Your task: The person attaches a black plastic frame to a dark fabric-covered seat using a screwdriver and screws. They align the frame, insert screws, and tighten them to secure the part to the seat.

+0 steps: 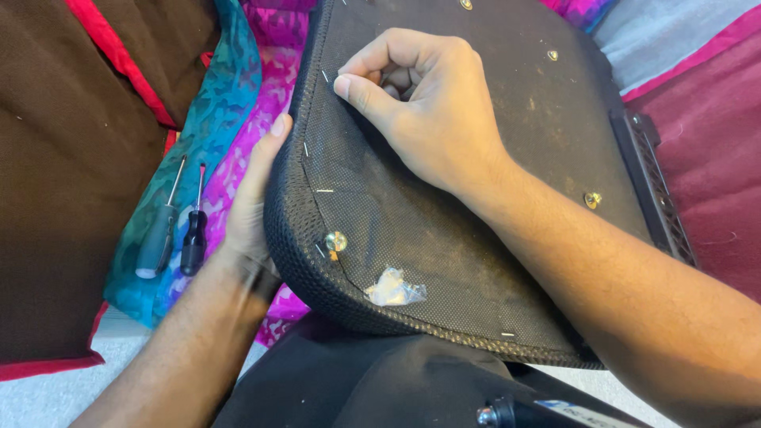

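Head view looks down on an upturned chair seat [476,174] lying underside-up across the person's lap, its black dust-cover fabric [444,238] facing the camera so the staples and fittings along its border can be reached. The left hand [254,198] cups the seat's left rim, fingers wrapped under the mesh edge and thumb lying up along it, seemingly to steady the seat and keep it from sliding off the lap. The right hand [420,103] rests on top, curled into a loose fist with thumb pressed against forefinger right at the fabric near a staple [324,76]; whether anything is pinched between them cannot be told, since the fingertips hide the spot. More staples [323,191] line the curved border, and a brass-coloured threaded insert [335,241] sits near the lower left corner, with a crumpled scrap of clear plastic [394,288] just beside it. Two screwdrivers [178,230], one grey-handled and one black-handled, lie side by side on a teal and magenta patterned cloth [214,119] just left of the left wrist, within easy reach. Brown cloth with red trim [71,158] covers the surface further left.
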